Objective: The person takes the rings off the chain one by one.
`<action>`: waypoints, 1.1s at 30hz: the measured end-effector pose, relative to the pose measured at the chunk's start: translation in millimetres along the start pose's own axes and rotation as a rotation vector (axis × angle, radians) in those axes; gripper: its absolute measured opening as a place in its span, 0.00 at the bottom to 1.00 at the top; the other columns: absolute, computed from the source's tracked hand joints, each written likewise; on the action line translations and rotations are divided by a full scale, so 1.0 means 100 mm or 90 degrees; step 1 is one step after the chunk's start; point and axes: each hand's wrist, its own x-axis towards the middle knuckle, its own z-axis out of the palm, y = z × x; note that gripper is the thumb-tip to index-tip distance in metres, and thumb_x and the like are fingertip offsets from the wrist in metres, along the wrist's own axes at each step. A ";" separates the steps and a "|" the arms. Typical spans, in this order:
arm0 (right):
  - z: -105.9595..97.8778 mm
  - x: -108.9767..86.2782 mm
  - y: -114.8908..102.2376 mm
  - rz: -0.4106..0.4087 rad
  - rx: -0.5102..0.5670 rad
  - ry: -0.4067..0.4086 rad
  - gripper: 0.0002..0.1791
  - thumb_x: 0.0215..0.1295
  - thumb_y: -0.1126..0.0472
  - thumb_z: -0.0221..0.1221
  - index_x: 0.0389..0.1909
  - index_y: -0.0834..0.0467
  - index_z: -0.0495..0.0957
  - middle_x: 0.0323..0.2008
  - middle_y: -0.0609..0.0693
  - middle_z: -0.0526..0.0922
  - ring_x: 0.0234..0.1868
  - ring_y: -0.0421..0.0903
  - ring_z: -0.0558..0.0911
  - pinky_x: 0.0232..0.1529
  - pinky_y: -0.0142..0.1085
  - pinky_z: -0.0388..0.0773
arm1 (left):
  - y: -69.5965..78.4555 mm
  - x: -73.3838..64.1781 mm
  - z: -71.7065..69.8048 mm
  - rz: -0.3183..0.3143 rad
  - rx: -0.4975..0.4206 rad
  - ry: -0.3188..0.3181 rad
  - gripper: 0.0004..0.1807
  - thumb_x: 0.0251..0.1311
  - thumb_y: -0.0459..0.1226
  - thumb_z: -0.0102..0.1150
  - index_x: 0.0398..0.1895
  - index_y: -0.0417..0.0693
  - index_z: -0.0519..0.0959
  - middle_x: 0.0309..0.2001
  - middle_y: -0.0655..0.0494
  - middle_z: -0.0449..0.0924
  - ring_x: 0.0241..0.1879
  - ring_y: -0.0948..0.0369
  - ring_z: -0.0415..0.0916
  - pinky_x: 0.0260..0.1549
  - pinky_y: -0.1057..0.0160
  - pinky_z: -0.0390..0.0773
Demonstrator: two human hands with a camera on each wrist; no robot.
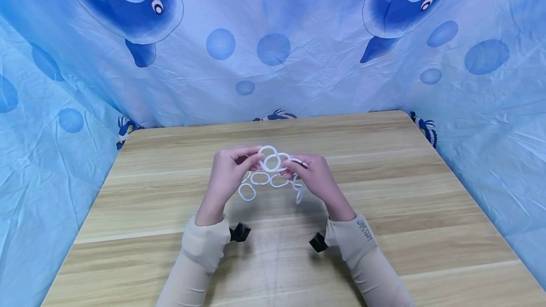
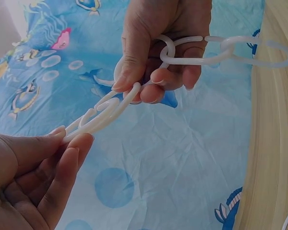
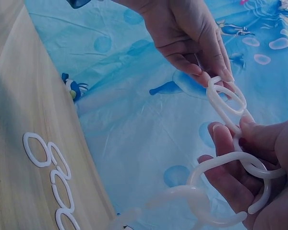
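White plastic C-shaped chain links (image 2: 201,61) are held above the table between my two hands. My left hand (image 1: 225,170) pinches the end link (image 3: 215,103) between thumb and fingertips, and another link overlaps it there. Thumb and fingers of my right hand (image 1: 314,177) grip the chain at a neighbouring link. From that hand, more joined links (image 3: 225,157) hang down past the palm, their small gaps showing in the right wrist view.
Loose white oval links (image 3: 25,146) lie on the wooden table (image 1: 170,203) beneath the hands. Behind the table hangs a blue cloth (image 1: 311,84) printed with dolphins. A black wrist camera (image 1: 241,232) sticks out at the left cuff, another camera (image 1: 318,242) at the right.
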 end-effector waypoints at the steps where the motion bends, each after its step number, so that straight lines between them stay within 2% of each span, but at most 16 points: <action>1: 0.00 0.00 0.00 0.003 0.002 -0.001 0.11 0.66 0.59 0.60 0.36 0.63 0.86 0.26 0.57 0.87 0.25 0.38 0.83 0.35 0.37 0.86 | 0.00 0.00 0.00 0.000 0.001 0.000 0.11 0.59 0.32 0.65 0.44 0.36 0.85 0.36 0.39 0.87 0.26 0.58 0.85 0.31 0.69 0.86; 5: -0.01 0.00 0.00 0.014 0.012 -0.006 0.12 0.67 0.58 0.60 0.37 0.63 0.86 0.26 0.57 0.87 0.25 0.37 0.83 0.34 0.34 0.86 | 0.00 0.00 0.00 -0.005 0.003 0.002 0.11 0.59 0.33 0.65 0.44 0.37 0.85 0.36 0.40 0.87 0.27 0.56 0.85 0.31 0.69 0.86; 12: -0.01 0.00 0.00 0.044 0.031 -0.021 0.13 0.67 0.57 0.60 0.39 0.63 0.85 0.28 0.57 0.88 0.26 0.37 0.83 0.34 0.34 0.86 | -0.01 0.00 0.01 0.000 0.002 0.006 0.11 0.59 0.33 0.65 0.43 0.37 0.85 0.35 0.40 0.87 0.26 0.56 0.85 0.30 0.69 0.86; 19: -0.01 0.01 0.00 0.065 0.056 -0.034 0.14 0.68 0.57 0.59 0.41 0.65 0.85 0.30 0.59 0.88 0.26 0.36 0.84 0.37 0.38 0.87 | -0.02 -0.01 0.02 -0.001 0.007 0.011 0.11 0.58 0.33 0.65 0.43 0.36 0.85 0.35 0.40 0.87 0.23 0.69 0.82 0.30 0.70 0.85; 22: -0.01 0.01 0.01 0.067 0.059 -0.036 0.14 0.68 0.58 0.59 0.42 0.66 0.84 0.30 0.59 0.88 0.26 0.36 0.84 0.37 0.40 0.87 | -0.02 -0.01 0.02 0.004 0.009 0.014 0.11 0.58 0.33 0.66 0.42 0.36 0.85 0.35 0.40 0.87 0.23 0.71 0.81 0.30 0.70 0.85; 24: -0.01 0.01 0.01 0.067 0.059 -0.036 0.14 0.68 0.58 0.59 0.41 0.66 0.84 0.29 0.59 0.88 0.26 0.36 0.84 0.36 0.39 0.87 | -0.02 -0.01 0.02 0.008 0.011 0.016 0.11 0.58 0.34 0.66 0.42 0.36 0.85 0.34 0.40 0.87 0.24 0.68 0.82 0.30 0.70 0.85; 29: 0.00 0.02 0.03 0.072 0.056 -0.038 0.14 0.68 0.58 0.59 0.38 0.66 0.85 0.27 0.57 0.87 0.25 0.36 0.83 0.32 0.33 0.86 | -0.02 -0.02 0.01 0.009 -0.002 0.024 0.11 0.58 0.33 0.66 0.42 0.37 0.85 0.34 0.40 0.87 0.26 0.55 0.85 0.30 0.69 0.85; 31: 0.00 0.02 0.04 0.077 0.056 -0.037 0.13 0.68 0.58 0.59 0.38 0.65 0.85 0.27 0.56 0.87 0.25 0.36 0.83 0.32 0.34 0.86 | -0.01 -0.02 0.00 0.006 -0.009 0.024 0.11 0.58 0.33 0.65 0.43 0.36 0.85 0.34 0.39 0.86 0.27 0.53 0.85 0.30 0.69 0.85; 33: 0.00 0.03 0.04 0.081 0.053 -0.035 0.14 0.68 0.58 0.59 0.38 0.65 0.85 0.27 0.55 0.87 0.25 0.36 0.83 0.32 0.35 0.86 | -0.01 -0.02 0.00 0.001 -0.015 0.021 0.12 0.58 0.33 0.65 0.43 0.35 0.85 0.34 0.38 0.86 0.26 0.56 0.85 0.30 0.69 0.85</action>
